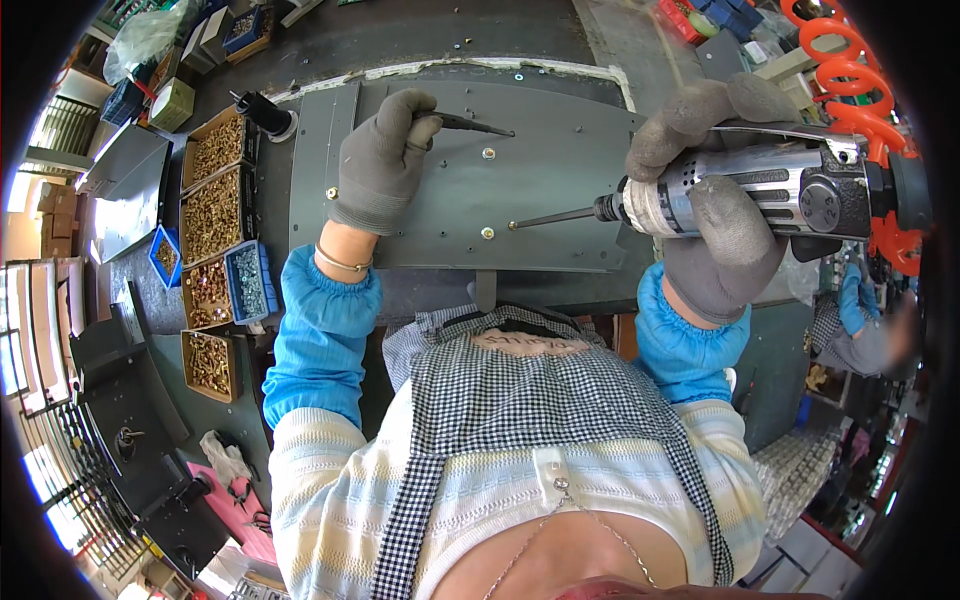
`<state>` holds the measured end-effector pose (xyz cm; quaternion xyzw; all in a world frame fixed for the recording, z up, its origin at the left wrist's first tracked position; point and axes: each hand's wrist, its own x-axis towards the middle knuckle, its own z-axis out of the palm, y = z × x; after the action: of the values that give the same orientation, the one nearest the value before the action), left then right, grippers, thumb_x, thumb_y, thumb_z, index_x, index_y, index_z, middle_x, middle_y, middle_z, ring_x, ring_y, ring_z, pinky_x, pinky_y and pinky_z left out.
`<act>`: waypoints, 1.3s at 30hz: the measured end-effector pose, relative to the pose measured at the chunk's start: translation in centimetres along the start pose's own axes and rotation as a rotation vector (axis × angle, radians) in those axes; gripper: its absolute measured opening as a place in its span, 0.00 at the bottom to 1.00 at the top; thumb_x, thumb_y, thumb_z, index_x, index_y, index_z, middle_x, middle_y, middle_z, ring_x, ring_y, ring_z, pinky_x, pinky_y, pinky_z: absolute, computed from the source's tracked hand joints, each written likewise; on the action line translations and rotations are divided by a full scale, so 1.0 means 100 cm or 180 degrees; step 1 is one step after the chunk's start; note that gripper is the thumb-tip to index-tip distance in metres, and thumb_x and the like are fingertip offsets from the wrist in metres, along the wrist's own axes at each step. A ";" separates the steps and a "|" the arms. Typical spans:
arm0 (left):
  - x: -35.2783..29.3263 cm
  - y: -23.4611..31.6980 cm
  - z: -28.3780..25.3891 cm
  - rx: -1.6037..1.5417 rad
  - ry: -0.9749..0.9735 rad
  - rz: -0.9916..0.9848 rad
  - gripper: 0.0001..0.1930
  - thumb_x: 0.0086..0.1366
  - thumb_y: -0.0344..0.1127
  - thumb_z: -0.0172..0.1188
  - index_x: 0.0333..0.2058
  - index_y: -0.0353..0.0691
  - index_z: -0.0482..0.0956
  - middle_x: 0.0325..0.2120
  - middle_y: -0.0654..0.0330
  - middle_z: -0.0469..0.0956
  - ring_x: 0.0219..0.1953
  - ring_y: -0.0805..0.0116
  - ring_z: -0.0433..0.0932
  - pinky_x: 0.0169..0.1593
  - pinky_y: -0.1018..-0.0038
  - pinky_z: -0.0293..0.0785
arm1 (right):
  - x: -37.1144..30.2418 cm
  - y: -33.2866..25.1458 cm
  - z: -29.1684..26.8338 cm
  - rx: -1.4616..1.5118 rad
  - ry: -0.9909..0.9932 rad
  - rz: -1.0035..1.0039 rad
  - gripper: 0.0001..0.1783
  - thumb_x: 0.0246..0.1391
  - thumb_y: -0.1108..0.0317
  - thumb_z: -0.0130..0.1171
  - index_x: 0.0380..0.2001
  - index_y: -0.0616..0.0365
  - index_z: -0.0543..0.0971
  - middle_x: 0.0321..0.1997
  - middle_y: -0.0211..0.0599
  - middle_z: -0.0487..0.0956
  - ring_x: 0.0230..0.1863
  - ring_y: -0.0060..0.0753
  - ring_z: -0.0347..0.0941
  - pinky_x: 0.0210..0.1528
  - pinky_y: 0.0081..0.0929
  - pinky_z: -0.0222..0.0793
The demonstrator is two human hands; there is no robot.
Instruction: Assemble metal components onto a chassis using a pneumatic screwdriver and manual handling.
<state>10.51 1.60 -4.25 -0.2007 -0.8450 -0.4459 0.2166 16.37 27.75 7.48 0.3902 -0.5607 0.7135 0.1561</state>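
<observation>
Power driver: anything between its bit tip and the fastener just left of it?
A small brass-coloured piece sits at the tip of the bit, just right of the fastener; nothing else visible intervenes. The left hand is farther up.

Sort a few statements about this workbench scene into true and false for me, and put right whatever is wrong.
1. The right hand holds a power driver. True.
2. Only one hand holds a tool. False: the left hand holds a slim black tool too.
3. The driver's bit points left, over a grey panel. True.
4. Trays of brassy fasteners stand right of the panel. False: the trays stand to its left.
5. Blue sleeve covers are worn on both forearms. True.
6. The apron is plain red. False: the apron is black-and-white checked.
</observation>
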 end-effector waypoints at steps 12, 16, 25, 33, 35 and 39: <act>0.069 0.047 0.032 -0.0055 -0.1438 0.0551 0.15 0.70 0.46 0.56 0.45 0.41 0.76 0.39 0.56 0.81 0.42 0.60 0.80 0.45 0.67 0.75 | -0.002 -0.003 -0.006 0.0054 0.0090 0.0046 0.30 0.52 0.75 0.58 0.60 0.63 0.69 0.48 0.50 0.79 0.38 0.39 0.80 0.35 0.33 0.80; 0.063 0.025 0.055 -0.1194 -0.1703 0.0280 0.18 0.73 0.49 0.52 0.47 0.40 0.75 0.38 0.58 0.82 0.40 0.67 0.80 0.46 0.69 0.76 | -0.007 -0.012 -0.008 0.0127 0.0152 0.0355 0.30 0.52 0.75 0.59 0.61 0.62 0.68 0.50 0.51 0.78 0.40 0.40 0.80 0.37 0.34 0.81; 0.091 0.072 0.095 0.0773 -0.1603 0.0708 0.19 0.70 0.52 0.51 0.47 0.44 0.76 0.34 0.55 0.83 0.39 0.51 0.82 0.41 0.59 0.77 | -0.005 -0.003 -0.015 0.0424 0.0050 0.0133 0.30 0.53 0.76 0.59 0.62 0.58 0.68 0.55 0.49 0.76 0.48 0.42 0.79 0.44 0.36 0.81; 0.084 0.036 0.099 0.0210 -0.1271 0.0943 0.16 0.70 0.50 0.53 0.46 0.45 0.74 0.32 0.53 0.83 0.37 0.50 0.82 0.40 0.59 0.77 | -0.004 -0.008 -0.024 0.0087 -0.0235 0.0176 0.30 0.54 0.75 0.58 0.62 0.57 0.67 0.57 0.46 0.76 0.45 0.39 0.78 0.43 0.37 0.78; 0.081 0.016 0.085 -0.0257 -0.1335 0.0330 0.15 0.69 0.50 0.54 0.47 0.47 0.73 0.31 0.52 0.83 0.35 0.49 0.82 0.40 0.58 0.77 | -0.010 -0.009 -0.021 0.0157 -0.0049 0.0180 0.31 0.54 0.75 0.58 0.63 0.57 0.67 0.56 0.46 0.76 0.43 0.40 0.78 0.41 0.36 0.76; 0.077 0.021 0.081 -0.0478 -0.1564 -0.0150 0.16 0.71 0.47 0.55 0.48 0.43 0.72 0.32 0.54 0.82 0.36 0.57 0.83 0.41 0.64 0.77 | -0.013 -0.011 -0.027 0.0438 0.0054 0.0265 0.32 0.53 0.78 0.58 0.63 0.59 0.67 0.55 0.47 0.76 0.46 0.42 0.79 0.46 0.38 0.80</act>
<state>3.75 10.60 -2.80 -0.2987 -0.8412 -0.4503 -0.0213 16.89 30.82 7.10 0.3703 -0.5247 0.7595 0.1039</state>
